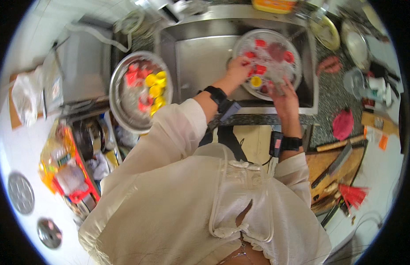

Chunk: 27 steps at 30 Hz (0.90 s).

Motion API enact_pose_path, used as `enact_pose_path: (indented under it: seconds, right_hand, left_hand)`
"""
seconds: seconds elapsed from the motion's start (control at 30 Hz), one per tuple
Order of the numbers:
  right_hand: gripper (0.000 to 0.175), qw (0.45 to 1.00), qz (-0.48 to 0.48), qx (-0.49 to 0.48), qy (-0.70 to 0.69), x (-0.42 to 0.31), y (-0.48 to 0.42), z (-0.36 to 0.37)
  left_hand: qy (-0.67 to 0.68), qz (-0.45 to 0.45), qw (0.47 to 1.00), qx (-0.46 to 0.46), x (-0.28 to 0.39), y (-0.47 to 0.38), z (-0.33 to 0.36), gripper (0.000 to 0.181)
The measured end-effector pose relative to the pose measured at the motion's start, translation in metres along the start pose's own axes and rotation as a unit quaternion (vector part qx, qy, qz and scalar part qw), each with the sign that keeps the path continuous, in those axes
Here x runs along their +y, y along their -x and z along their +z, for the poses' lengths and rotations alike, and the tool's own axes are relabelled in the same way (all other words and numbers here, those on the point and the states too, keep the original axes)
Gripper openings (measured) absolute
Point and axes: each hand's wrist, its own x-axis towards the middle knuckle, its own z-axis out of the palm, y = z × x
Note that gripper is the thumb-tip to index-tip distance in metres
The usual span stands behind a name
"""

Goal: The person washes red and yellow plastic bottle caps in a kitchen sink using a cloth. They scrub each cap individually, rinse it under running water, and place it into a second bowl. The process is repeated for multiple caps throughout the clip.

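Observation:
A round metal basin of sudsy water stands in the right part of the steel sink. Several small red pieces, a yellow cap-like piece and a dark reddish round thing lie in it. My left hand is over the basin's left side, its fingertips at a red piece; blur hides whether it grips it. My right hand reaches over the front right rim, fingers around a blurred greyish thing. A second metal basin, left of the sink, holds yellow cap-like pieces and red pieces in water.
The steel sink has a raised edge. On the right counter are a pink cloth-like thing and a wooden cutting board with a large knife. A red crate of packages stands at left.

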Motion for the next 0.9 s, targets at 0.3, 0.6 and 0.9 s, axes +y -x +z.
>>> enact_pose_path:
  seconds: [0.3,0.6,0.9]
  right_hand:
    - [0.045,0.99,0.076,-0.117,0.012,0.043,0.015,0.104]
    - [0.042,0.978,0.117,-0.164,0.062,0.112,0.054,0.189]
    - [0.043,0.975,0.122,-0.155,0.101,0.144,0.084,0.215]
  left_hand:
    - [0.168,0.009,0.986,0.001,0.057,0.094,-0.144,0.02]
    - [0.072,-0.005,0.962,0.264,-0.007,0.148,-0.351,0.013]
    - [-0.412,0.057,0.904,0.1,-0.026,0.104,-0.381,0.042]
